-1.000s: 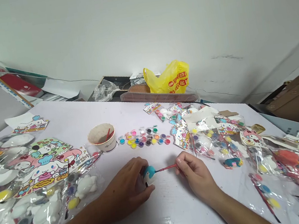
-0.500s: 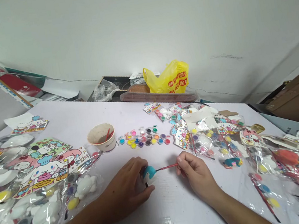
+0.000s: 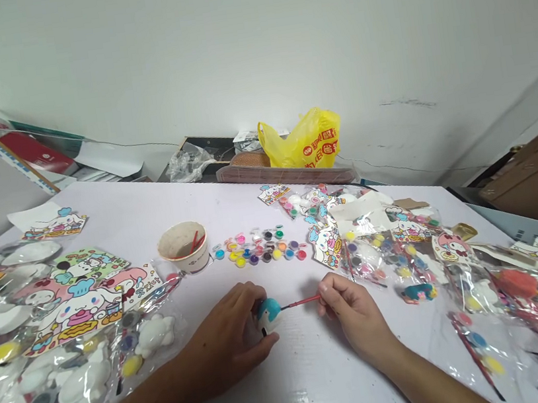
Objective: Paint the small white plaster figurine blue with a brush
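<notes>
In my left hand (image 3: 235,336) is a small white figurine (image 3: 269,318) with a blue-painted top, gripped between thumb and fingers just above the table. My right hand (image 3: 349,310) pinches a thin red paintbrush (image 3: 305,300), held nearly level. Its dark tip points left and meets or almost meets the blue area of the figurine. Beyond both hands lie several small paint pots (image 3: 266,255) in many colours. A paper cup (image 3: 184,247) with murky water and red brush handles in it stands to their left.
Clear bags of white figurines and paints (image 3: 83,374) cover the left side. More bagged kits (image 3: 519,306) lie on the right, near a painted blue figurine (image 3: 419,292). A yellow plastic bag (image 3: 303,140) sits behind the table (image 3: 114,206), against the wall.
</notes>
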Demonstrator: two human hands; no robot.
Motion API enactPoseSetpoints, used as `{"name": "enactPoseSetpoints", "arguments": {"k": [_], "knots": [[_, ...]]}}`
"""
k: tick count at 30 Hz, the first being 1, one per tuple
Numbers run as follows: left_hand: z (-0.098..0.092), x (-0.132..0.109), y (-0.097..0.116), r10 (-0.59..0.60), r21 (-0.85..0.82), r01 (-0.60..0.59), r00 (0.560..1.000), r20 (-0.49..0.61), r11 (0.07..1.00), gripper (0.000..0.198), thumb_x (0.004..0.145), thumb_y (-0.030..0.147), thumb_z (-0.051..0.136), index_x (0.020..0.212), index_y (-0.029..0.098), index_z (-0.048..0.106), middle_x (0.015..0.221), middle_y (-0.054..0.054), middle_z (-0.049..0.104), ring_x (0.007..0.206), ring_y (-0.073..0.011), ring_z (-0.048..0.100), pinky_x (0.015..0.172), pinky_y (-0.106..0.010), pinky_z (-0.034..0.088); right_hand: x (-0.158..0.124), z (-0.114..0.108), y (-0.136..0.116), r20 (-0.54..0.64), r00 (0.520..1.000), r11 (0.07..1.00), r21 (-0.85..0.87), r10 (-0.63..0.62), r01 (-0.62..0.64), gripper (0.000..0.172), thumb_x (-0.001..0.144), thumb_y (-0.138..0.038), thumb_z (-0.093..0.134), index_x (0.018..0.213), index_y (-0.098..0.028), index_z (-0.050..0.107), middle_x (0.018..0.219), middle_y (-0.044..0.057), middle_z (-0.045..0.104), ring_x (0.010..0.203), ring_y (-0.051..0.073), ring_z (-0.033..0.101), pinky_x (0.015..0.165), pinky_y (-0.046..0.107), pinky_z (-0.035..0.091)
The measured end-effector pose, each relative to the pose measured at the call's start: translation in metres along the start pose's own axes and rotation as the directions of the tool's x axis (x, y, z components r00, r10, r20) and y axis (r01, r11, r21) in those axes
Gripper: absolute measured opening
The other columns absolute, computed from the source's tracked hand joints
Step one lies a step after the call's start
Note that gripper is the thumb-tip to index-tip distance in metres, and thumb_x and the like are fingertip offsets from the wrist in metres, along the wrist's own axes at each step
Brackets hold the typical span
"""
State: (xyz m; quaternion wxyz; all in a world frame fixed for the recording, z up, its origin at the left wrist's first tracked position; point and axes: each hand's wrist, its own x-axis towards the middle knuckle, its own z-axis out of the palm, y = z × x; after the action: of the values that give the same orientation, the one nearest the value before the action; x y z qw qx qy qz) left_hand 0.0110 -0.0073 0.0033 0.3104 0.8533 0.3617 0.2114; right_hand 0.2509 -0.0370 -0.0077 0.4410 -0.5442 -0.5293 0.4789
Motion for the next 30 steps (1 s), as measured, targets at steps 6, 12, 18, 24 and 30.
{"name": "enactPoseSetpoints", "arguments": {"k": [6,12,18,24,30], "knots": [[-0.0007,0.0001,0.0004,-0.004,-0.005,0.004,1.000,-0.001,1.000,0.024,0.088,0.025,0.058,0.106,0.022,0.042,0.095,-0.002,0.052,0.081,-0.0184,0.050,0.072,-0.032,0.043,0.0004,0.0001,-0.0007,-0.004,1.000,1.000,-0.017,-0.013,0.013,0.047,0.093,-0.056,0.050,0.064,-0.019,0.051,0.059,-0.003,0.047,0.056,0.013,0.037,0.056,0.027,0.030],[-0.0008,0.0011,0.0013,-0.006,-0.002,0.006,1.000,-0.012,1.000,0.022,0.088,0.026,0.057,0.104,0.022,0.042,0.096,-0.003,0.052,0.083,-0.0195,0.050,0.073,-0.033,0.044,0.0007,-0.0006,-0.0026,-0.017,1.000,1.000,0.020,0.005,-0.005,0.049,0.091,-0.059,0.052,0.062,-0.020,0.052,0.058,-0.002,0.049,0.055,0.013,0.038,0.057,0.027,0.032],[0.0004,0.0003,0.0000,0.022,0.023,-0.021,0.999,-0.038,1.000,0.024,0.088,0.023,0.058,0.107,0.022,0.042,0.098,-0.003,0.052,0.086,-0.0203,0.050,0.075,-0.034,0.044,0.0009,0.0011,-0.0034,0.008,1.000,1.000,-0.019,0.002,-0.002,0.050,0.092,-0.060,0.050,0.062,-0.020,0.052,0.057,-0.002,0.048,0.054,0.013,0.038,0.055,0.026,0.031],[0.0008,-0.0001,0.0003,0.050,0.033,-0.049,0.998,-0.033,0.998,0.023,0.089,0.021,0.057,0.106,0.022,0.042,0.097,-0.003,0.052,0.087,-0.0208,0.049,0.074,-0.033,0.043,-0.0001,0.0024,-0.0051,-0.009,1.000,0.999,-0.052,-0.010,0.009,0.052,0.092,-0.061,0.049,0.060,-0.020,0.050,0.056,-0.002,0.048,0.054,0.013,0.038,0.056,0.027,0.032],[0.0002,0.0012,0.0011,0.043,0.032,-0.042,0.999,-0.020,0.999,0.023,0.088,0.022,0.058,0.105,0.021,0.043,0.098,-0.004,0.053,0.087,-0.0212,0.049,0.075,-0.034,0.044,0.0000,0.0017,-0.0033,-0.032,0.999,0.998,-0.060,-0.013,0.011,0.051,0.093,-0.060,0.048,0.061,-0.020,0.051,0.057,-0.002,0.049,0.055,0.013,0.040,0.057,0.027,0.033]]}}
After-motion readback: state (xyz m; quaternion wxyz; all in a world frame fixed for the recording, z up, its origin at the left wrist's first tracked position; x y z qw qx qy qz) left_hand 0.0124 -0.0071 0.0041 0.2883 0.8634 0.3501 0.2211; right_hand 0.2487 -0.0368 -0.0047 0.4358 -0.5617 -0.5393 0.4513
